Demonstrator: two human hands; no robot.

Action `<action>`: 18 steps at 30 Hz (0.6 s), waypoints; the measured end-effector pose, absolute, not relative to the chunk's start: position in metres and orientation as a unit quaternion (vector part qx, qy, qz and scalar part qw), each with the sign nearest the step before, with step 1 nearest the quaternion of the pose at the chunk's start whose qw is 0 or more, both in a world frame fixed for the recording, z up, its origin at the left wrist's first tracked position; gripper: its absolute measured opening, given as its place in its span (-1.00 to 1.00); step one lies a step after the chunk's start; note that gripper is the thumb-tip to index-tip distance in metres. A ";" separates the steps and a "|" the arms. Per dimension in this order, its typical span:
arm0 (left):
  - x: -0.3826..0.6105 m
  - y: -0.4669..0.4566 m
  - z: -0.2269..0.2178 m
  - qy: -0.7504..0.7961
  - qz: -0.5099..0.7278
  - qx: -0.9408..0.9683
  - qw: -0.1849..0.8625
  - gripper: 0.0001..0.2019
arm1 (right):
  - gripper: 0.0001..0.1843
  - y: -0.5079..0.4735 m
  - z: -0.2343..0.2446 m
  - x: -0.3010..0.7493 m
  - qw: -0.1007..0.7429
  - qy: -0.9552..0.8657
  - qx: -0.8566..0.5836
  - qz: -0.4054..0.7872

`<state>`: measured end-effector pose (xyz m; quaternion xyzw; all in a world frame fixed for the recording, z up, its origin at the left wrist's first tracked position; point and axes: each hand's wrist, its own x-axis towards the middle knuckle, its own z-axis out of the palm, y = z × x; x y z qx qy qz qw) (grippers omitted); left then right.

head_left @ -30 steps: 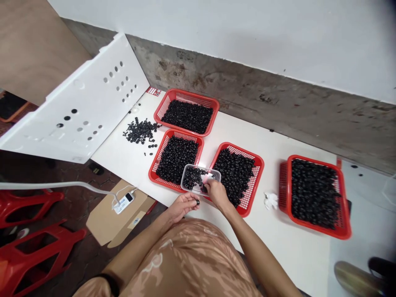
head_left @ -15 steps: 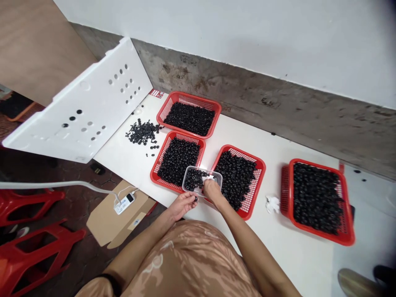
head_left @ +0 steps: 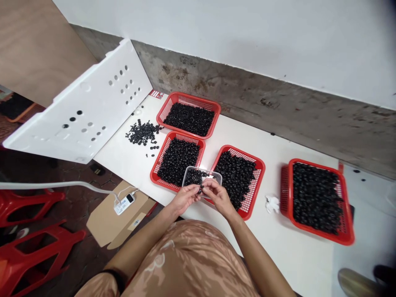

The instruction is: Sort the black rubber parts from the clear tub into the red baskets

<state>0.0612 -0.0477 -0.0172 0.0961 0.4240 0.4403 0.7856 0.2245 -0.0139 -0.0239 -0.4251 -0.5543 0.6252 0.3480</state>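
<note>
A small black ring (head_left: 200,190) is pinched between the left hand (head_left: 185,198) and the right hand (head_left: 218,196), both closed on it. Half a second ago the hands stood apart, the right one at the tub. Just beyond the fingers, a clear plastic tub (head_left: 201,176) of black rings sits across two red baskets (head_left: 154,175). Loose black rings (head_left: 142,133) lie farther left of the hands.

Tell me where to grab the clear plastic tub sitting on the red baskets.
Pinch the far long rim of the clear plastic tub, coming from above on the wall side. That thin lip is free there; the left hand and right hand crowd the near edge, and a red basket and second red basket flank it.
</note>
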 end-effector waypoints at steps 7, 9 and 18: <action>0.064 -0.045 -0.011 0.427 0.437 0.134 0.780 -0.73 | -0.75 -0.015 -0.014 0.228 0.336 -0.564 -0.414 0.631; 0.064 -0.046 -0.011 0.428 0.436 0.138 0.780 -0.74 | -0.75 -0.015 -0.011 0.228 0.332 -0.577 -0.416 0.619; 0.068 -0.047 -0.004 0.448 0.436 0.167 0.763 -0.68 | -0.77 -0.014 -0.006 0.228 0.322 -0.604 -0.411 0.602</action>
